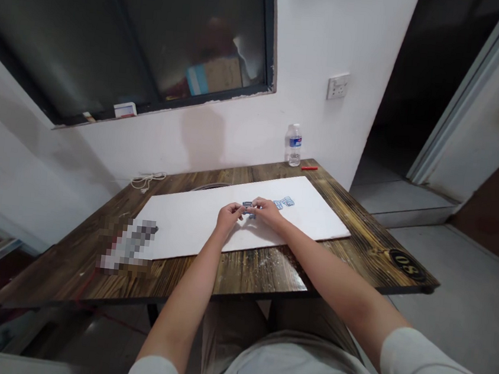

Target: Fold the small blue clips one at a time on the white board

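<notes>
Over the middle of a white board (183,222), my left hand (229,216) and my right hand (266,212) are close together. Both have their fingers closed on a small dark blue-grey piece (247,204) held between them; what it is cannot be made out. Part of another small bluish thing shows just below the fingertips. To the right of my right hand, several small blue-and-white pieces (288,202) lie on the board.
The board lies on a dark wooden table (258,274). A clear bottle (295,146) and a red pen (309,168) are at the back right. A white cable (148,180) lies back left. A blurred, pixelated patch covers something at the left.
</notes>
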Demonstrator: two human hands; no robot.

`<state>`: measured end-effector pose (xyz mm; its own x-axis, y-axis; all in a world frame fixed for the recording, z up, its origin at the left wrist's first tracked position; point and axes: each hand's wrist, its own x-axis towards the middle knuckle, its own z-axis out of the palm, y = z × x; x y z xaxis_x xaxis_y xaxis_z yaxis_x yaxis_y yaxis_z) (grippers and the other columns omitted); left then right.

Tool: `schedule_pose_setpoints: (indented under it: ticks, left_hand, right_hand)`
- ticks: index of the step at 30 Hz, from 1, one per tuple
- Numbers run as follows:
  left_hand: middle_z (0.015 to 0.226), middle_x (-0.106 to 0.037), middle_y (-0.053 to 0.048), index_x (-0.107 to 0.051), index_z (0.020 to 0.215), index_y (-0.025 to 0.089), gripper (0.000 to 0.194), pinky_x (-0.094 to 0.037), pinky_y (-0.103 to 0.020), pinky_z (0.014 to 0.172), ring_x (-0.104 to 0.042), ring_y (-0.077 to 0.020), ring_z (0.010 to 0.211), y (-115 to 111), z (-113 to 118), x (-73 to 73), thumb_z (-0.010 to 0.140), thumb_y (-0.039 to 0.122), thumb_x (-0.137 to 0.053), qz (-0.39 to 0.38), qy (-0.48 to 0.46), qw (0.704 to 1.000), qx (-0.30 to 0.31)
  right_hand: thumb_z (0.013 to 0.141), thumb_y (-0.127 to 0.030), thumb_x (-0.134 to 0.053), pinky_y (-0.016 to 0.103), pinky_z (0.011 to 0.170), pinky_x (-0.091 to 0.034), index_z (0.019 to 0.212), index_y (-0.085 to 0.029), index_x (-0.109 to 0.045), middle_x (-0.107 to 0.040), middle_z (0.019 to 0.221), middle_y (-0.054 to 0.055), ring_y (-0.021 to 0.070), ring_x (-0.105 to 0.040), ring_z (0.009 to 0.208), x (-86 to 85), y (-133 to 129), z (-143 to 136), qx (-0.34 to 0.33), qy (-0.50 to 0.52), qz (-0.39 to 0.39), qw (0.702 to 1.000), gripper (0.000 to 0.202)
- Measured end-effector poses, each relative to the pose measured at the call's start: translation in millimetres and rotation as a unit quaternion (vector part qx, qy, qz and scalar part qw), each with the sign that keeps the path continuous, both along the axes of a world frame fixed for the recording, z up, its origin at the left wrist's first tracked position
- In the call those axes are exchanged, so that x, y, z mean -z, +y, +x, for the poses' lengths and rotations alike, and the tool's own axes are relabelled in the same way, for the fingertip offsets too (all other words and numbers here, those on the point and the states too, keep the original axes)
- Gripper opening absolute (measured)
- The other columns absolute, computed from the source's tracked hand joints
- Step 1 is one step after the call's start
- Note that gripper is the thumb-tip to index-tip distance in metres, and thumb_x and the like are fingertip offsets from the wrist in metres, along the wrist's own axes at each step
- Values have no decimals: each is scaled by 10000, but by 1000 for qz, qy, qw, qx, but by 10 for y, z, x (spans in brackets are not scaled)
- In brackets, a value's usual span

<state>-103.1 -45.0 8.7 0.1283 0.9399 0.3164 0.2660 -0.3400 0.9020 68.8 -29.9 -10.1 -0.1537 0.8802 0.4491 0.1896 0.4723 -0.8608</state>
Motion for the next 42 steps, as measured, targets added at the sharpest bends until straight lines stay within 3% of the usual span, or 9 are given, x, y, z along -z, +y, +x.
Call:
schedule_pose_setpoints:
  ticks: [9,14,17,22,26,31,35,42]
  left_hand:
    - [537,-576,7,-663,713,178,336,-408,-247,559,-523,-130,519,26,-13,17,697,513,-686,-5,-4,999,-36]
    - [569,-592,7,-654,709,179,289,-398,-230,522,-504,-110,504,62,-19,47,704,467,-669,-7,-34,996,-83]
    - [614,-612,2,-652,717,182,288,-385,-218,489,-501,-103,505,76,-24,64,693,469,-669,-15,-49,993,-109]
    - [620,-614,-2,-654,729,180,301,-376,-210,460,-515,-111,514,71,-29,69,699,479,-667,-27,-47,992,-111]
    - [604,-617,-2,-665,707,178,280,-405,-226,517,-526,-111,516,49,-16,51,698,456,-689,-17,-26,996,-85]
    - [557,-598,-6,-683,700,176,329,-394,-243,534,-537,-135,526,18,0,33,692,505,-697,-27,12,999,-33]
    - [555,-597,-3,-682,712,175,330,-396,-248,550,-535,-135,527,5,2,25,691,504,-701,-24,2,1000,-17]
    - [549,-588,9,-675,724,172,305,-397,-243,560,-524,-123,519,14,2,25,691,474,-712,-16,-24,999,-13]
  right_hand:
    - [718,-470,-626,265,625,-383,614,-190,-577,-574,599,-14,149,-517,636,-10,-3,-5,41,-2,-38,998,302]
    - [663,-368,-712,263,608,-396,787,-193,-608,-644,678,-17,147,-559,623,22,24,24,76,44,-90,992,238]
    - [652,-290,-752,257,607,-385,846,-209,-606,-658,700,-25,145,-573,637,42,5,56,119,-33,-75,989,256]
    - [722,-293,-744,292,709,-391,698,-205,-619,-673,779,23,180,-569,771,18,-48,79,172,-178,15,969,155]
    - [785,-402,-685,309,765,-404,699,-209,-644,-683,823,35,186,-576,807,-27,-31,63,143,-125,39,981,215]
    - [661,-507,-739,273,636,-393,692,-199,-653,-660,719,3,161,-559,675,-16,-15,19,78,-50,-45,995,321]
    - [632,-565,-720,263,577,-363,688,-182,-655,-592,598,-15,141,-513,589,-12,-36,0,41,14,-99,994,392]
    - [611,-553,-725,268,606,-389,714,-169,-667,-617,628,-3,141,-525,613,-24,-41,-10,21,64,-101,993,402]
